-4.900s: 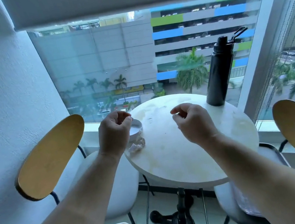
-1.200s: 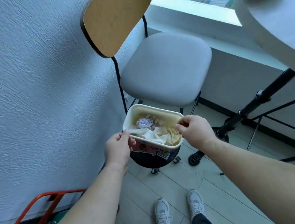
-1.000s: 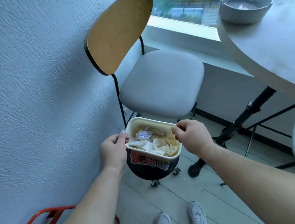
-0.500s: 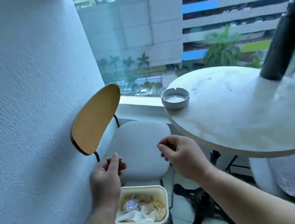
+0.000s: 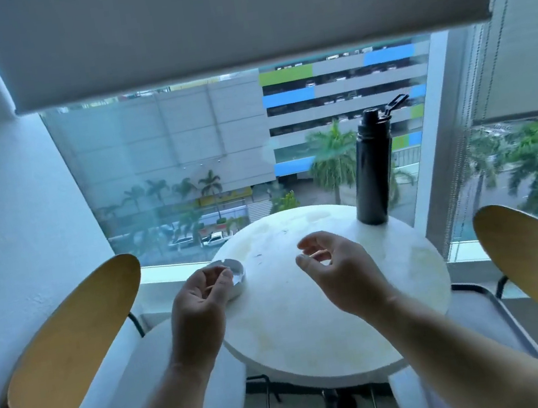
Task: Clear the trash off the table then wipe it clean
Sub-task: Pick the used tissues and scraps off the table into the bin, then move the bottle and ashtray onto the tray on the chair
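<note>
My view is back up from the bin to the table [image 5: 285, 308] at the centre of the frame. The crumpled wrapper that lay beside the ashtray is gone, so I judge the trash step done and wiping next. The round pale top carries yellowish stains [image 5: 422, 268] and a few dark specks [image 5: 258, 256], perhaps ash. The black bottle [image 5: 373, 168] stands at its upper right. My left hand [image 5: 198, 303] and right hand [image 5: 340, 276] hover above, fingers loosely curled, empty. The ashtray [image 5: 236, 274] sits at the left rim.
</note>
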`<state>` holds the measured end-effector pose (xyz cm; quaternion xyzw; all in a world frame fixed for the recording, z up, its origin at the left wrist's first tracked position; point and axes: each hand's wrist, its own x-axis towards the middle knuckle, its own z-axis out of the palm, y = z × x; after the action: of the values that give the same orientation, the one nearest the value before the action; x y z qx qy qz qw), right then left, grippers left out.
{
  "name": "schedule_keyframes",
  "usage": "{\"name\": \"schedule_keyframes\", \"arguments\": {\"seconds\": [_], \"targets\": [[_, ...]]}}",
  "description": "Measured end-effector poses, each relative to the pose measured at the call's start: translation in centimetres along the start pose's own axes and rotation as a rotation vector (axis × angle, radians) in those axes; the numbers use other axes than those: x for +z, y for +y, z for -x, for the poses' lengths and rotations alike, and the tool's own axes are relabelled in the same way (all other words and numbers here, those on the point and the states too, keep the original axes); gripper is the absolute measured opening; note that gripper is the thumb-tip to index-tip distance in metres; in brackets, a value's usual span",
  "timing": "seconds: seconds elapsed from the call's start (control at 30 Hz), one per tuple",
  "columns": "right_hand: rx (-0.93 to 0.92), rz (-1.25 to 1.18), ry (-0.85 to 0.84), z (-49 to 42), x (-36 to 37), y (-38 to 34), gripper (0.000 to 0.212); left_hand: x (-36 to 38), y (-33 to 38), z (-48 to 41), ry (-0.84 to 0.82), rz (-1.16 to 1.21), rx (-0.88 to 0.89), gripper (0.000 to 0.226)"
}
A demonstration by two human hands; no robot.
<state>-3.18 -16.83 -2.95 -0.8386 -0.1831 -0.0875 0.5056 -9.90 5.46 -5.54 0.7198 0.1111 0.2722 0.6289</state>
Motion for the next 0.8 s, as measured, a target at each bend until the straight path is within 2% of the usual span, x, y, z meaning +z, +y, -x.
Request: {"name": "schedule_keyframes", "arguments": {"seconds": [0.23,0.5,0.67,0.8], "targets": [[0.018,0.054,0.068,-2.9,-6.8,4.1,0.028,8.7,1.4,-2.5,-0.094,-0.012,0.011,0.034],[0.033,0.058,0.114,-6.3,-9.1,7.3,0.029,12.7,1.2,-5.4,-0.141,-0.049,-0.008,0.035],[0.043,0.035,0.372,-9.8,-10.5,8.3,0.017,13.4,-0.2,-7.8,-0.165,-0.041,-0.012,0.033],[0.063,0.112,0.562,-13.4,-11.9,9.0,0.024,13.6,-1.3,-9.7,-0.167,-0.012,-0.007,0.034]]}}
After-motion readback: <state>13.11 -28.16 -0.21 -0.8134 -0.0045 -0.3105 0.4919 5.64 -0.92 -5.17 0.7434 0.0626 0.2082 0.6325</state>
